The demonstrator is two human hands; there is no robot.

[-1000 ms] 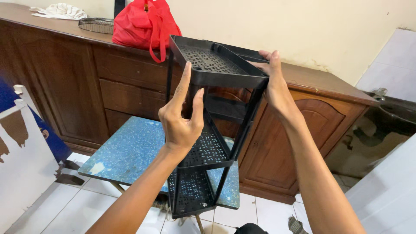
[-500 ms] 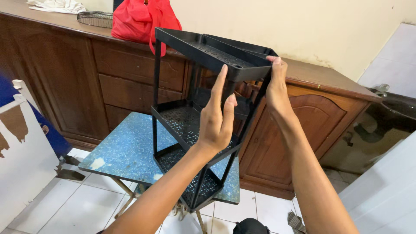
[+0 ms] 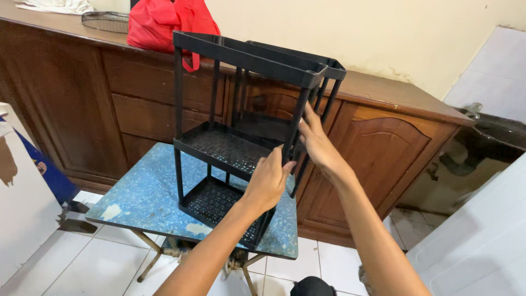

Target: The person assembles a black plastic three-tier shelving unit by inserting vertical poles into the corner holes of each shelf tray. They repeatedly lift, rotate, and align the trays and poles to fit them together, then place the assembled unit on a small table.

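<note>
A black plastic rack (image 3: 241, 55) with three perforated shelves stands nearly upright on a small blue patterned table (image 3: 148, 192). My left hand (image 3: 268, 181) grips the rack's near right corner at the middle shelf. Just beyond it, my right hand (image 3: 318, 143) holds the upright posts on the right side, below the top shelf, fingers stretched up along them. The rack's bottom shelf rests on the tabletop near its right edge.
A long brown wooden cabinet (image 3: 378, 142) runs behind the table, with a red bag (image 3: 164, 22), a wire basket (image 3: 104, 21) and a white cloth (image 3: 55, 6) on top. A white and blue board (image 3: 22, 186) leans at left. A white surface (image 3: 482, 235) fills the lower right.
The rack has swung from tilted in the air to upright, its base now on the blue table. Both hands slid down from the top shelf to the middle posts.
</note>
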